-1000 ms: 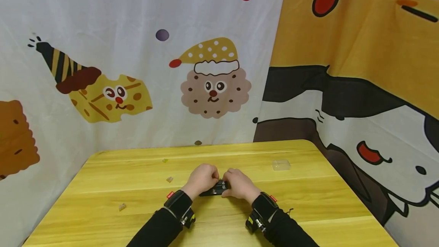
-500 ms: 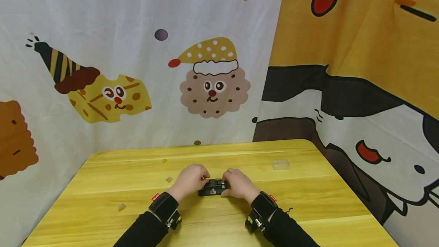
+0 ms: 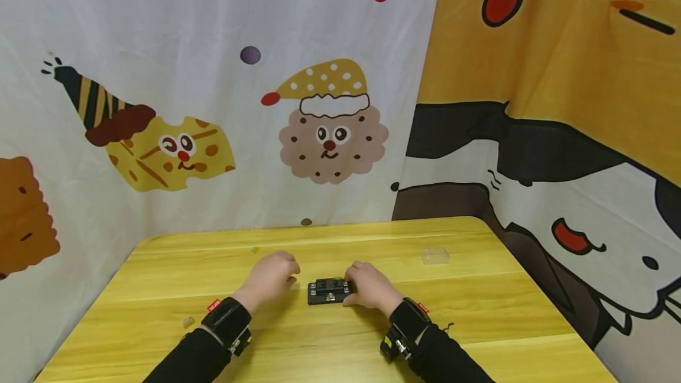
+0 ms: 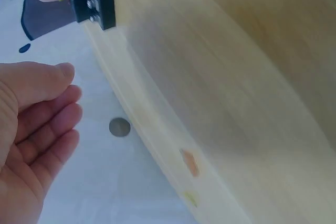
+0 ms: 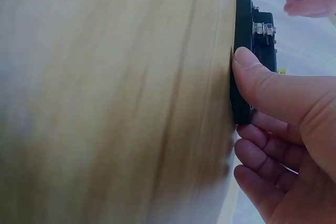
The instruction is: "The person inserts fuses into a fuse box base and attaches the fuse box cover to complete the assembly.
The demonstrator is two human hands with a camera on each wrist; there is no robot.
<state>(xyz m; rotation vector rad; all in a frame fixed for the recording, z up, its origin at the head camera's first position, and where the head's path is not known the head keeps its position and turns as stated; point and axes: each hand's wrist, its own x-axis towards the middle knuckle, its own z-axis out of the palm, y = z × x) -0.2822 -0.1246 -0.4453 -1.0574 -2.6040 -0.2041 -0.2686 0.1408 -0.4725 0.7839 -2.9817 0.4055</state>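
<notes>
Pinches the black block (image 3: 326, 293) by its right end on the yellow surface (image 3: 505, 312) with the right grip (image 3: 372, 286); has the left grip (image 3: 269, 279) loosely curved, holding nothing, left of the block. Seems partway along: shows a yellow-green bit (image 5: 282, 71) at the block, with tan piece (image 3: 188, 322), orange piece (image 4: 190, 162) and greenish piece (image 3: 255, 249) loose to its left. Includes a clear box (image 3: 435, 256) beyond the block's right, printed cloth (image 3: 202, 16) behind.

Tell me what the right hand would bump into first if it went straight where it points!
The black block, which the right hand already grips. Past that, depth is unclear.
</notes>
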